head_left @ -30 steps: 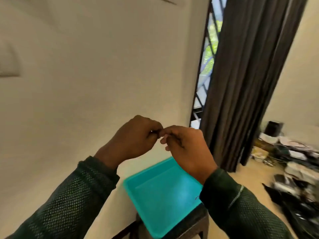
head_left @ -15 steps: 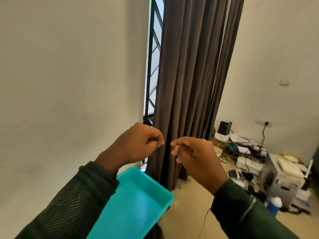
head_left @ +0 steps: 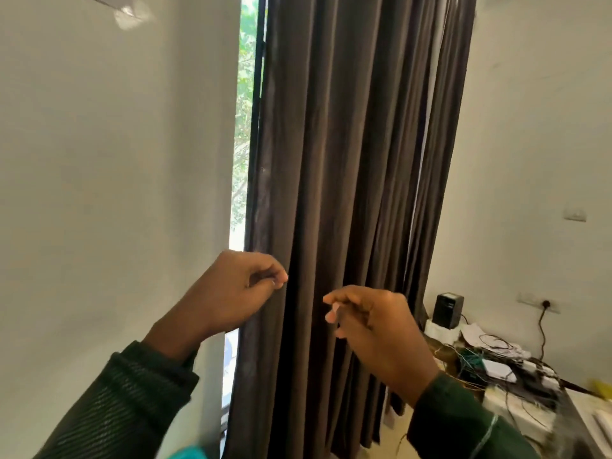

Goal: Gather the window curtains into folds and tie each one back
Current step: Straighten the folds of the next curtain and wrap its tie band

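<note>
Both hands are raised in front of the dark brown pleated fabric curtain (head_left: 347, 160). Left hand (head_left: 231, 293) has thumb and forefinger pinched together at the curtain's left edge; can't tell what it holds. Right hand (head_left: 374, 323) has fingers curled, pinched tips just short of the folds; contents unclear. Curtain hangs ungathered over the window (head_left: 245, 127). Black speaker (head_left: 447, 309) and tangled cables (head_left: 490, 356) sit lower right.

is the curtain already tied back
No, the dark curtain hangs straight down in loose folds with no tie around it, and both hands are raised in front of it.
</note>
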Available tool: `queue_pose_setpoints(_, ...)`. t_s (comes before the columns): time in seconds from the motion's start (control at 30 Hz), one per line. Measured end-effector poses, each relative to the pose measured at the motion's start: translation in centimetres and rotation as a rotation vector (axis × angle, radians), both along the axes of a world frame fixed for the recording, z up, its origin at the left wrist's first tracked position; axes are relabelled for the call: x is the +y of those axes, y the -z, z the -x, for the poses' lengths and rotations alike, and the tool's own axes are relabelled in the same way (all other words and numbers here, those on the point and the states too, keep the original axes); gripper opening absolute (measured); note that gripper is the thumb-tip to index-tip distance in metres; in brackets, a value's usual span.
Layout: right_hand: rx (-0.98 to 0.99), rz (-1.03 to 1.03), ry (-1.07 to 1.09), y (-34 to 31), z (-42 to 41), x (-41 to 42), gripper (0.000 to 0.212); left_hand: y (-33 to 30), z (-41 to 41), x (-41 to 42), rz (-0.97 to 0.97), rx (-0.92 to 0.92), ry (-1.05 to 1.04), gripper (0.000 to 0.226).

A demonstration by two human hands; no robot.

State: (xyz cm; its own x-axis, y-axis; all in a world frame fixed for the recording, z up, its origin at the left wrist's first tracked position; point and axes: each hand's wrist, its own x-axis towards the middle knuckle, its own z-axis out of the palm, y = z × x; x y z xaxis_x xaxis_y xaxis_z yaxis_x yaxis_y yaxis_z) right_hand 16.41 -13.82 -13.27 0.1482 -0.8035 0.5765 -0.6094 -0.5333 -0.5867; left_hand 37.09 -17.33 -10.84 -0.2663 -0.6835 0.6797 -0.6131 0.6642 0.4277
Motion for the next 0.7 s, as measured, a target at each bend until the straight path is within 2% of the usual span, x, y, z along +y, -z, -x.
queue_pose_setpoints(0.1,-0.021,0.031,0.006,-1.2,2.0,-4.4,0.027,-1.0,2.5,-3.5,0.042,-0.019,0.025,0.028)
queue_pose_setpoints(0.2,0.001,0.053,-0.027,-2.0,4.0,-8.9,0.030,-1.8,5.0,-6.8,0.081,-0.054,0.020,0.018)
queue_pose_setpoints(0.3,0.015,0.061,-0.044,-2.9,5.0,-12.1,0.022,-2.6,5.8,-8.7,0.104,-0.104,-0.021,0.027)
queue_pose_setpoints(0.43,0.043,0.129,-0.133,-5.1,9.1,-20.5,0.022,-5.4,8.8,-14.3,0.243,-0.163,-0.175,0.030)
queue_pose_setpoints(0.57,0.089,0.186,-0.221,-8.4,13.0,-28.3,0.022,-11.2,11.0,-19.5,0.555,-0.271,-0.477,0.044)
queue_pose_setpoints(0.63,0.109,0.228,-0.259,-10.5,15.0,-31.9,0.023,-14.6,12.4,-21.2,0.631,-0.252,-0.594,0.046)
queue_pose_setpoints(0.7,0.107,0.264,-0.285,-13.0,16.1,-34.7,0.024,-17.7,13.8,-22.1,0.688,-0.219,-0.608,0.043)
